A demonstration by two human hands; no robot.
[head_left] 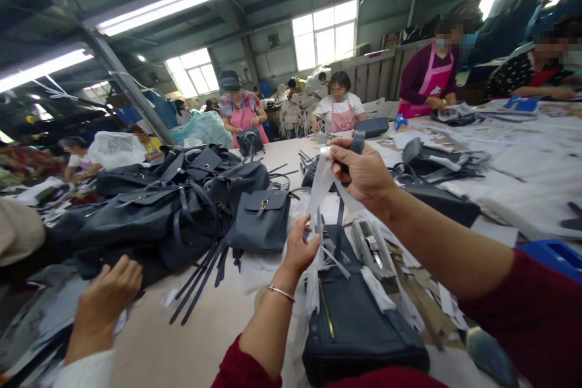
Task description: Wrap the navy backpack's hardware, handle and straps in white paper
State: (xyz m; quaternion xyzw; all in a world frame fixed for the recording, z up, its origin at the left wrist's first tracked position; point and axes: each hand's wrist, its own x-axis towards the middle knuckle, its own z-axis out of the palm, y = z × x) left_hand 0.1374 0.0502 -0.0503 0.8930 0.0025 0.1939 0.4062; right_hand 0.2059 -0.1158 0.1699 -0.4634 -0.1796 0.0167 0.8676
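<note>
My right hand (361, 173) is raised, its fingers closed on a thin white wrapping strip (321, 179) that hangs down from the fingertips. A dark strap (357, 142) also shows at these fingers, and whether it is gripped too I cannot tell. Lower down, my left hand (300, 248) is beside the hanging strip with thumb and fingers apart; any contact with it is unclear. Below both hands lies a dark navy backpack (364, 330) with a gold zip (326, 309). Against its right side stands a tape dispenser (373, 248).
Dark bags (131, 215) are heaped on the left, with one upright backpack (261, 221) at the pile's edge. A co-worker's hand (109, 291) rests near them. White sheets (522, 163) cover the table's right side. Several people work across the table (168, 345).
</note>
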